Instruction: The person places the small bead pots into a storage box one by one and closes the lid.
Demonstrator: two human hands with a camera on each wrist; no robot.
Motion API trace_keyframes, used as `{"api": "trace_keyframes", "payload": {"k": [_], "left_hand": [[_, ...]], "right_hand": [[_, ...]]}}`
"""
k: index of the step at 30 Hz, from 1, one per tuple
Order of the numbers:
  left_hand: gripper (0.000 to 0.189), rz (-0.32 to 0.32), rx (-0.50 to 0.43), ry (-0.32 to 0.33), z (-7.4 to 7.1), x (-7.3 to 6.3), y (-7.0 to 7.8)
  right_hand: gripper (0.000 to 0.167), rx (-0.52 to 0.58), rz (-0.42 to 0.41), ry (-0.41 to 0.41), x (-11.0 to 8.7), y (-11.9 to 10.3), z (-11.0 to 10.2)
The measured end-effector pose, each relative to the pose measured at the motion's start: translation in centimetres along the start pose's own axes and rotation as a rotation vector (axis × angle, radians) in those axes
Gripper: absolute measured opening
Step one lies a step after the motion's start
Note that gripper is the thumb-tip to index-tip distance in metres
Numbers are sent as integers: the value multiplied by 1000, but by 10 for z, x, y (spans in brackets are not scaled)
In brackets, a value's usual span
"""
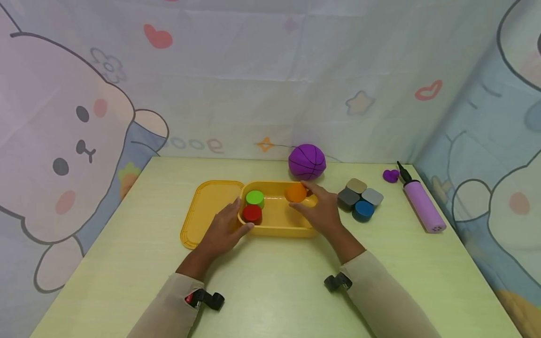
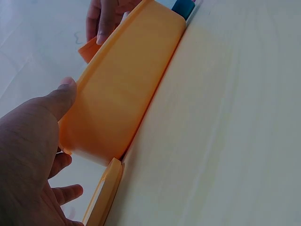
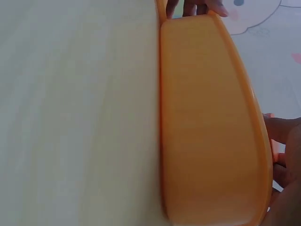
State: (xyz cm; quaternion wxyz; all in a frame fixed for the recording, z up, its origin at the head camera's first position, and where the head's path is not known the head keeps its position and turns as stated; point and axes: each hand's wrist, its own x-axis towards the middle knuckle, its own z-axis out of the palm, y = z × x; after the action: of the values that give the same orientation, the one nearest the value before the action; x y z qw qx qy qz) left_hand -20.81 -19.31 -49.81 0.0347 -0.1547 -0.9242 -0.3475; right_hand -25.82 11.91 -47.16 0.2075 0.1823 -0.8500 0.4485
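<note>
A yellow plastic box stands uncovered on the table. Inside it, at the left end, a short green cylinder sits behind a red one. My left hand holds the box's left end, its thumb on the front rim; in the left wrist view some of its fingers spread free of the wall. Over the right end, my right hand pinches a short orange cylinder between thumb and fingers. Whether this cylinder touches the box floor is unclear. The right wrist view mostly shows the box's outer wall.
A yellow lid lies left of the box. To the right cluster a blue cylinder and dark grey, tan and light grey pieces. Behind are a purple ball, a small purple object and a purple hand pump.
</note>
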Motion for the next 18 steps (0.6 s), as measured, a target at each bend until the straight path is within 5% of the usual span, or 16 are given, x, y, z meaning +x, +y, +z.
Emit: {"api": "trace_keyframes", "payload": {"k": [6,18], "left_hand": [[91,-9,-7,-8,1,0,-1],[92,-12,-10,-11,0,0,-1]], "right_hand": [[66,18,105,-179,15,-7,6],[58,17,306,-333,29,-16,26]]}}
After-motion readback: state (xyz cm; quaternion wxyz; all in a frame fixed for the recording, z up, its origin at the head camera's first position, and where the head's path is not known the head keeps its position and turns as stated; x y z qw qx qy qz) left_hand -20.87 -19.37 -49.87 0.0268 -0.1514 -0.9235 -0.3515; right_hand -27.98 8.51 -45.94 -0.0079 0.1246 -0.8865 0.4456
